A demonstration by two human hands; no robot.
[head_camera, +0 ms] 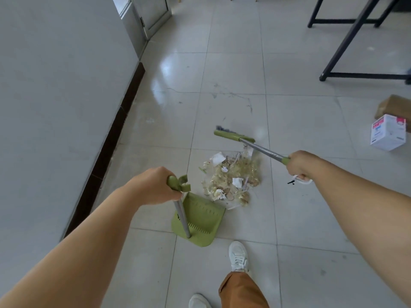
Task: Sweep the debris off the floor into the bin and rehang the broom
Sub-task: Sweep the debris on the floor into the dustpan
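Note:
A pile of debris, yellowish shavings and white paper scraps, lies on the tiled floor in front of me. My left hand grips the green top of the dustpan's metal pole. The green dustpan stands on the floor with its mouth toward the pile. My right hand holds the broom by its metal handle. The green broom head with grey bristles sits beyond the pile, at its far side. A white loop hangs below my right hand.
A white wall with a dark baseboard runs along the left, ending at a door. Black table legs stand at the upper right. A white box and a cardboard box lie at the right. My white shoe is below the dustpan.

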